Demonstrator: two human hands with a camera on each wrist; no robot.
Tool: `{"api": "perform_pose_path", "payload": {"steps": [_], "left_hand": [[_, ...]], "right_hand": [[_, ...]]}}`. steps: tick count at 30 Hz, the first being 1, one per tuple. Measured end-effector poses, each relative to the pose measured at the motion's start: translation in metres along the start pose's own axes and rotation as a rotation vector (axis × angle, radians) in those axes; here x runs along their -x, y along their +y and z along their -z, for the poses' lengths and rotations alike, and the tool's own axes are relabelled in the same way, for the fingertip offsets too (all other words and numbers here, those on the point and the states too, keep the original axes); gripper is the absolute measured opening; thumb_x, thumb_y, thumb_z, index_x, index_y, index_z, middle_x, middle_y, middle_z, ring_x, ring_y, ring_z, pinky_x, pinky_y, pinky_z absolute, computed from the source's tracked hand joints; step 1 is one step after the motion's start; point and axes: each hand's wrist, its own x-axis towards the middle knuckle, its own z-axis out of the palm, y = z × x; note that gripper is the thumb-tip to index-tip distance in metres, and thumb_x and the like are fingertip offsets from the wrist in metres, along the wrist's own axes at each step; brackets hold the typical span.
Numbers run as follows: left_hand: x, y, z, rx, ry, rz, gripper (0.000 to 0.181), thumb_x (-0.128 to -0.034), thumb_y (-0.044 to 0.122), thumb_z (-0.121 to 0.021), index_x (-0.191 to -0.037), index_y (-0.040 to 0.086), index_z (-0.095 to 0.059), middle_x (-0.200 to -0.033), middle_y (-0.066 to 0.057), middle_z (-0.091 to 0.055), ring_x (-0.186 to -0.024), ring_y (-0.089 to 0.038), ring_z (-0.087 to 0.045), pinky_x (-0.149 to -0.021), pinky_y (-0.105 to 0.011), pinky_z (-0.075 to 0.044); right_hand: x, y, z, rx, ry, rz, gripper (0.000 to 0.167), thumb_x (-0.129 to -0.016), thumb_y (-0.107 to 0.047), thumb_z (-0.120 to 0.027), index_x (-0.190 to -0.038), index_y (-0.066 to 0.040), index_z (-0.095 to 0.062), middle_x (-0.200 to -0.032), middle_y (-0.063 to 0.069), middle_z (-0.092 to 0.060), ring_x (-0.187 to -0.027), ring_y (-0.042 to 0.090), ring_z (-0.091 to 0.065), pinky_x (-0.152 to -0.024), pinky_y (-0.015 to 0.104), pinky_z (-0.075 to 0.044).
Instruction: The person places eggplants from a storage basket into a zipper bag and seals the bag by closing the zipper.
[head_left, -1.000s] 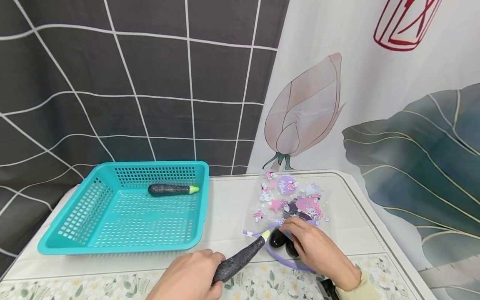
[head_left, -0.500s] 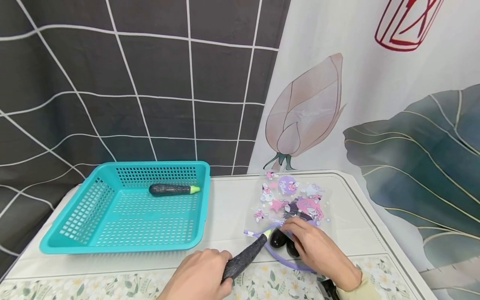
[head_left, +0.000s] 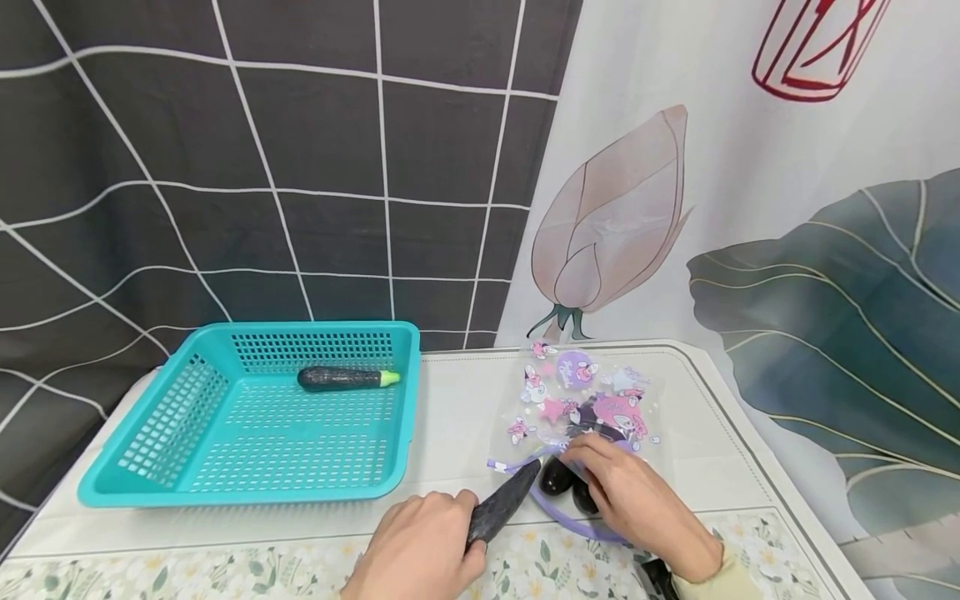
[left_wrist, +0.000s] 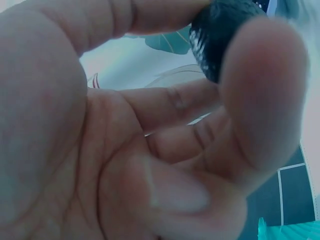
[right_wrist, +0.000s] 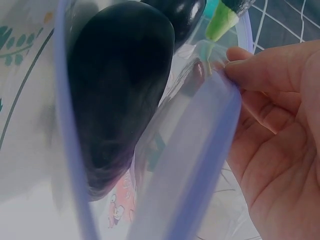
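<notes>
My left hand [head_left: 422, 543] grips the thick end of a dark, speckled zucchini [head_left: 504, 503]. Its far end points into the mouth of a clear zip bag [head_left: 551, 408] with pink and purple cartoon prints. In the right wrist view the zucchini's pale green stem [right_wrist: 221, 24] shows at the bag's opening. My right hand [head_left: 637, 500] pinches the bag's purple zip edge [right_wrist: 200, 175] and holds the mouth apart. Glossy black eggplants [right_wrist: 120, 95] lie inside the bag. The left wrist view shows thumb and fingers around the zucchini's rounded end [left_wrist: 212, 42].
A turquoise perforated basket [head_left: 247, 501] stands on the left of the table, with another zucchini [head_left: 341, 379] lying in it. A floral cloth strip [head_left: 225, 562] runs along the table's near side. Dark grid and printed white curtains hang behind.
My left hand has moved right, bringing the zucchini further into the bag's mouth; its green stem no longer shows clearly from the head. The right hand has stayed in place.
</notes>
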Motion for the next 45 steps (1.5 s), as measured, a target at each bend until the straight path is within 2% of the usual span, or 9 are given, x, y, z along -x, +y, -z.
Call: {"api": "perform_pose_path", "payload": {"steps": [6,12,16,23,29,33,39,45], "left_hand": [[-0.002,0.006,-0.001,-0.044,0.030,0.007,0.024,-0.0805,0.028,-0.075,-0.072,0.017,-0.055,-0.058,0.008,-0.044,-0.047,-0.012,-0.039,-0.044,-0.030,-0.031],[-0.006,0.014,-0.006,-0.103,0.055,0.019,0.029,-0.0805,0.035,-0.079,-0.074,0.014,-0.061,-0.061,0.005,-0.053,-0.050,-0.016,-0.052,-0.045,-0.032,-0.036],[-0.007,0.018,-0.010,-0.104,0.062,0.030,0.030,-0.0821,0.037,-0.078,-0.072,0.014,-0.061,-0.060,0.004,-0.054,-0.051,-0.017,-0.055,-0.045,-0.032,-0.037],[-0.012,0.022,-0.015,-0.064,0.083,0.052,0.029,-0.0853,0.037,-0.077,-0.074,0.014,-0.063,-0.059,0.004,-0.052,-0.047,-0.015,-0.051,-0.043,-0.032,-0.037],[-0.017,0.026,-0.022,-0.062,0.172,0.096,0.031,-0.0858,0.038,-0.078,-0.075,0.013,-0.064,-0.059,0.006,-0.046,-0.046,-0.013,-0.047,-0.042,-0.030,-0.033],[-0.019,0.029,-0.027,-0.057,0.217,0.126,0.030,-0.0847,0.039,-0.079,-0.077,0.013,-0.066,-0.060,0.006,-0.049,-0.047,-0.016,-0.050,-0.043,-0.031,-0.034],[-0.020,0.028,-0.033,-0.053,0.287,0.084,0.023,-0.0828,0.031,-0.081,-0.082,0.011,-0.069,-0.065,0.004,-0.056,-0.051,-0.018,-0.058,-0.044,-0.032,-0.040],[-0.021,0.026,-0.038,-0.065,0.317,0.028,0.022,-0.0812,0.025,-0.081,-0.092,0.007,-0.074,-0.073,0.000,-0.064,-0.057,-0.016,-0.063,-0.047,-0.030,-0.046]], "right_hand": [[-0.001,0.000,0.000,-0.002,-0.003,0.001,0.029,-0.083,0.010,-0.068,-0.106,-0.008,-0.069,-0.109,-0.001,-0.063,-0.096,0.013,-0.065,-0.077,0.030,-0.056],[0.000,0.000,0.001,-0.002,-0.002,0.001,0.029,-0.082,0.010,-0.069,-0.105,-0.008,-0.069,-0.109,-0.001,-0.063,-0.097,0.014,-0.065,-0.078,0.031,-0.056],[0.000,0.000,0.000,-0.011,0.005,0.007,0.029,-0.082,0.010,-0.069,-0.105,-0.008,-0.069,-0.109,-0.001,-0.063,-0.097,0.013,-0.065,-0.078,0.031,-0.056],[0.001,0.001,0.000,-0.015,0.013,0.010,0.030,-0.082,0.010,-0.069,-0.105,-0.009,-0.069,-0.110,-0.002,-0.064,-0.097,0.013,-0.065,-0.078,0.031,-0.056],[0.000,0.001,0.002,-0.017,0.007,0.009,0.030,-0.083,0.010,-0.069,-0.105,-0.009,-0.069,-0.109,-0.002,-0.063,-0.096,0.012,-0.065,-0.077,0.030,-0.056],[0.001,0.001,0.002,-0.013,-0.001,0.000,0.029,-0.084,0.010,-0.068,-0.106,-0.009,-0.069,-0.110,-0.003,-0.063,-0.096,0.012,-0.065,-0.078,0.031,-0.056],[0.001,0.001,0.000,-0.008,0.001,-0.005,0.030,-0.083,0.010,-0.069,-0.105,-0.009,-0.069,-0.111,-0.002,-0.064,-0.098,0.014,-0.065,-0.079,0.033,-0.056],[0.000,0.000,0.000,-0.009,-0.004,0.000,0.029,-0.083,0.009,-0.069,-0.106,-0.009,-0.070,-0.111,-0.001,-0.064,-0.098,0.015,-0.066,-0.079,0.034,-0.057]]}}
